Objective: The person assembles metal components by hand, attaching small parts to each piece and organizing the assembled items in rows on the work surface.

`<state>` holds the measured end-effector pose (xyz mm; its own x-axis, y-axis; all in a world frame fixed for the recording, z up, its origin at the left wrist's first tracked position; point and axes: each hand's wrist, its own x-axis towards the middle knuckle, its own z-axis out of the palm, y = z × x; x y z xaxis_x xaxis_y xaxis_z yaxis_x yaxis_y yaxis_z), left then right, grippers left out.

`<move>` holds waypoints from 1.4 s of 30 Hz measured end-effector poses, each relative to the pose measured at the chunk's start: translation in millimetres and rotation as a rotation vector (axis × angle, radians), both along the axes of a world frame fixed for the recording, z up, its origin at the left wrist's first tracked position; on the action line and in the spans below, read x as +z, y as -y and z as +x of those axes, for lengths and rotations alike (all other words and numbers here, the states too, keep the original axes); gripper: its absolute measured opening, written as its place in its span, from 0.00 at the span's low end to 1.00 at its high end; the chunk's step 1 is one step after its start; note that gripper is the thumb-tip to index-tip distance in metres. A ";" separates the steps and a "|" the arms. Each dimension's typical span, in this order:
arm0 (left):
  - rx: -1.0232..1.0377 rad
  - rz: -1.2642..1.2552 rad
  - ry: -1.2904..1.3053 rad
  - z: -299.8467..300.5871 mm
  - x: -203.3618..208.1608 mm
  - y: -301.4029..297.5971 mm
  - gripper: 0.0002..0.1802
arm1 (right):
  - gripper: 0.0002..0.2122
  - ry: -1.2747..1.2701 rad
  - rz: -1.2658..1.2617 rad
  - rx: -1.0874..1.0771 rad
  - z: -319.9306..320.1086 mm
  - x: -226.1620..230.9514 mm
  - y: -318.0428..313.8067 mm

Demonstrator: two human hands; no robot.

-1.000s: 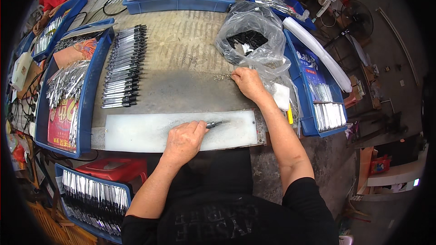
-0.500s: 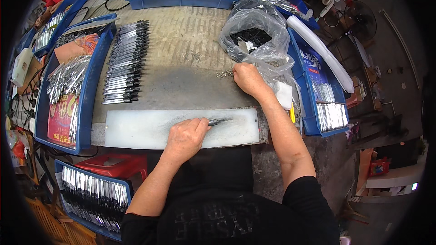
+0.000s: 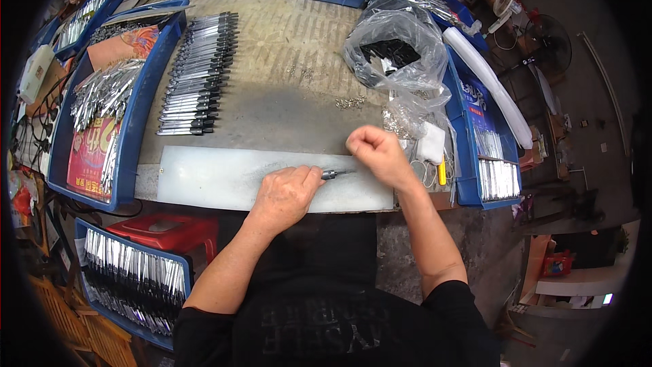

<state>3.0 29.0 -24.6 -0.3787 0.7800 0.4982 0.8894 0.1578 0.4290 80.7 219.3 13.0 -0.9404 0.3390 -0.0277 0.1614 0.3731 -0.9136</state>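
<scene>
My left hand (image 3: 285, 196) is closed around a pen (image 3: 331, 174), held low over a long white board (image 3: 210, 177) at the table's near edge. The pen's dark grip end sticks out to the right, with a thin piece at its tip. Just right of that tip, my right hand (image 3: 380, 153) is closed with fingers pinched, above the board's right end. Whatever is between those fingers is too small or hidden. A small pile of tiny metal parts (image 3: 350, 102) lies on the table beyond my right hand. Several pens (image 3: 200, 71) lie stacked in a row at the left.
A clear plastic bag (image 3: 397, 27) with black parts stands at the back right. Blue trays of silver pen parts flank the table, one on the left (image 3: 129, 163) and one on the right (image 3: 465, 183). A yellow-handled tool (image 3: 441, 171) lies right of my hand. A red stool (image 3: 166, 231) is below left.
My right hand has come back from the pile of tiny metal parts towards the pen tip. My left hand still holds the pen. The whole view has shifted slightly.
</scene>
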 end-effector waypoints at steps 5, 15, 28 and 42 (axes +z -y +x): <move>0.009 0.002 -0.020 0.3 -1.8 0.3 0.08 | 0.04 -0.099 -0.025 0.131 8.3 -6.6 31.5; -0.005 0.024 -0.011 -0.2 -0.8 -0.1 0.08 | 0.03 -0.203 0.076 0.109 14.4 -21.0 31.2; -0.014 0.032 -0.046 -0.2 -3.4 -0.4 0.09 | 0.03 -0.324 0.359 0.081 15.2 -18.1 35.3; -0.005 0.012 -0.091 0.7 -4.1 -0.6 0.09 | 0.05 -0.321 0.655 0.223 10.5 -5.4 32.2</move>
<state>3.7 29.6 -28.7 -0.3275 0.7755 0.5398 0.9257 0.1487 0.3479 91.2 187.1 7.6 -0.9164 -0.0074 0.4002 -0.2182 0.8475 -0.4839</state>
